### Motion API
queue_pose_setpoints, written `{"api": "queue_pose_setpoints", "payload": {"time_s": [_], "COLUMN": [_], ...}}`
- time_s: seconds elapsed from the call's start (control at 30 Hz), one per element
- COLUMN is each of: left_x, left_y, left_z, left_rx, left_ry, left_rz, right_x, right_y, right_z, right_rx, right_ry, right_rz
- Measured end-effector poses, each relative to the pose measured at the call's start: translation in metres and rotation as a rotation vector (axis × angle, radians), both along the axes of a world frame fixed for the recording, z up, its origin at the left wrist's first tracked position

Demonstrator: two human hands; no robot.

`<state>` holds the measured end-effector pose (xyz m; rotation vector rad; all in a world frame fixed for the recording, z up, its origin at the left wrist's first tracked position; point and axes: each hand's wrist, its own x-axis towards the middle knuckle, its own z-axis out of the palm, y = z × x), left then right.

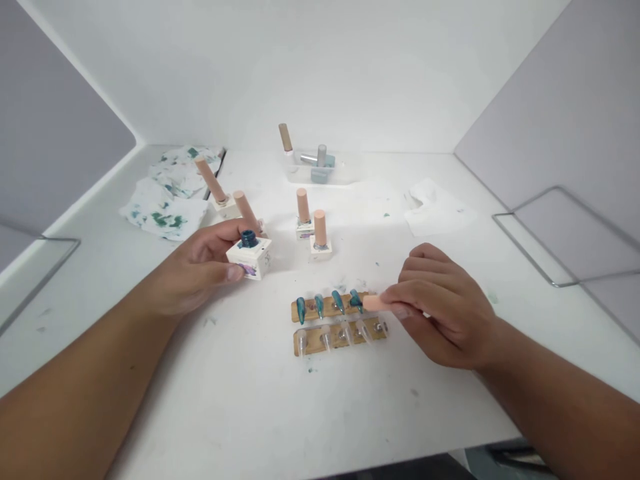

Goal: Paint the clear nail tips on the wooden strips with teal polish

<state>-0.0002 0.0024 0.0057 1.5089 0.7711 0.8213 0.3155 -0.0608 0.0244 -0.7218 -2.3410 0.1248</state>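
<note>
My left hand (213, 260) is closed around an uncapped white nail polish bottle (250, 259) with dark teal polish at its neck. In my right hand (440, 303) is a nail polish brush (375, 303), gripped by its peach cap handle. Its dark tip touches a teal false nail (355, 300) near the right end of the rear wooden strip (313, 311). Other teal nails stand along that strip to the left. In front lies a second wooden strip (315, 341) carrying several clear false nails (346, 333).
Capped bottles with peach caps (320, 228) stand behind the strips and beside my left hand. A clear tray (345, 172) with bottles sits at the back. Stained tissues (165, 210) lie left, a white tissue (433, 207) right. Wire stands (555, 283) reach in from both sides.
</note>
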Motion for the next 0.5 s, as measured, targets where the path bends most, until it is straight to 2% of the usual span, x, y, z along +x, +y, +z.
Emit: {"api": "queue_pose_setpoints", "payload": {"time_s": [0.1,0.3,0.5], "left_x": [0.0008,-0.0013,-0.0027], "left_y": [-0.0002,0.0003,-0.0011], "left_z": [0.0016,0.0013,0.0012], "left_rx": [0.005,-0.004,0.000], "left_ry": [-0.018,-0.003,-0.009], "left_rz": [-0.008,-0.010,-0.011], "right_x": [0.0002,-0.0006,-0.0002], "right_y": [-0.0009,0.0011,0.0001], "right_z": [0.0024,-0.0007,0.0008], "right_rx": [-0.003,0.047,0.014], "right_ry": [-0.007,-0.017,-0.015], "right_rz": [0.043,-0.056,0.004]}}
